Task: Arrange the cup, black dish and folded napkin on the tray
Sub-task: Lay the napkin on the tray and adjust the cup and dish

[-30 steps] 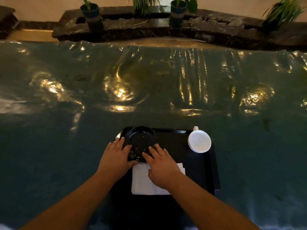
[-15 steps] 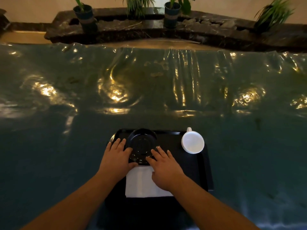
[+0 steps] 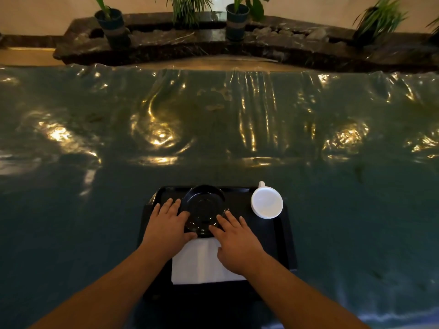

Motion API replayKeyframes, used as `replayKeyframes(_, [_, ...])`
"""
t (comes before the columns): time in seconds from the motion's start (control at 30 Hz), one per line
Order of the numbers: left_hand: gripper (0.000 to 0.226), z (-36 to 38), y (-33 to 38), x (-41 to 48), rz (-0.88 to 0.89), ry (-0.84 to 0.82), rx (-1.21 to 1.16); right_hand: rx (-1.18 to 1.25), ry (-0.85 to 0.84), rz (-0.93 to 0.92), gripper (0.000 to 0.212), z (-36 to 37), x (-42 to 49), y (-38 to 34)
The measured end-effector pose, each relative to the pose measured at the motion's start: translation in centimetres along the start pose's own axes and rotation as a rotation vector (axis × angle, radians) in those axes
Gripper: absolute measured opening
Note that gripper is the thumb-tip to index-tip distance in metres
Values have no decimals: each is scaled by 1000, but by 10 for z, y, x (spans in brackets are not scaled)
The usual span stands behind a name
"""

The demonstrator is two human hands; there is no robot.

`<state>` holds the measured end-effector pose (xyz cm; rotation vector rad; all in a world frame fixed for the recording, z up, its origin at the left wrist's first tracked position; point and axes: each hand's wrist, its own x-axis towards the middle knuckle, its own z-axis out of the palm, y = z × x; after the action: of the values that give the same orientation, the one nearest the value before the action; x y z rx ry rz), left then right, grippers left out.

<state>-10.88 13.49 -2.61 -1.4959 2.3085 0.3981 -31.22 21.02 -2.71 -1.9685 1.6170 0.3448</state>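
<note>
Head view, only cam: black tray [image 3: 286, 236] sits on a green tablecloth under wrinkled clear plastic [image 3: 213, 129], w/ warm light glare on the plastic. Left hand [image 3: 166, 227] lies flat, palm down, fingers spread and loose, not gripping; its fingertips [image 3: 169, 202] reach past the left edge of the black dish [image 3: 203, 206], thumb resting at the dish's near-left rim. Right hand [image 3: 238, 241] also flat and spread, nothing clasped; its index and middle fingers lie on the dish's near-right rim, thumb tucked toward the napkin. Dish is round, shallow, glossy, between the two hands and just beyond their knuckles, toward the tray's far side. Folded white napkin [image 3: 202, 262] lies between the wrists, nearer the person than the dish; its far edge meets or slips just under the dish's near rim, can't tell which. Heel of right hand covers the napkin's right part, left hand overlaps its far-left corner. White cup [image 3: 267, 202] stands upright to the right of the right hand and a bit farther out, apart from the fingers, handle pointing away from the person, at the tray's far-right corner; looks empty. Well beyond both hands, past the table: dark stone ledge [image 3: 190, 43] w/ potted plants [image 3: 111, 22].
</note>
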Motion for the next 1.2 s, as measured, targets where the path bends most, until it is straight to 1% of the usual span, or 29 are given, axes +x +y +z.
replayKeyframes(0.67, [72,-8,11,1,12,-13,7,23,2,21,60,0,-9,0])
replayKeyframes(0.73, [78,-11,13,0,12,26,8,81,62,6,56,-3,-12,2])
replayKeyframes(0.77, [80,-13,15,-1,19,62,1,134,146,0,52,-5,-14,3])
replayKeyframes(0.8, [80,-16,17,0,39,100,-12,200,271,3,46,-6,-18,5])
replayKeyframes(0.83, [77,-20,20,1,70,139,-31,272,407,28,38,-8,-22,9])
replayKeyframes(0.9, [68,-29,30,11,141,200,-87,422,630,166,24,-13,-32,19])
replayKeyframes(0.97, [61,-41,46,24,209,224,-148,597,712,368,21,-18,-42,37])
replayKeyframes(1.0, [59,-47,56,31,242,220,-176,678,714,461,23,-20,-46,47])
replayKeyframes(1.07, [56,-58,79,42,291,196,-244,785,686,583,25,-24,-52,68])
replayKeyframes(1.13, [54,-66,103,54,332,168,-289,846,639,659,29,-30,-55,87])
replayKeyframes(1.2, [52,-70,124,67,373,141,-298,896,550,714,37,-33,-53,101])
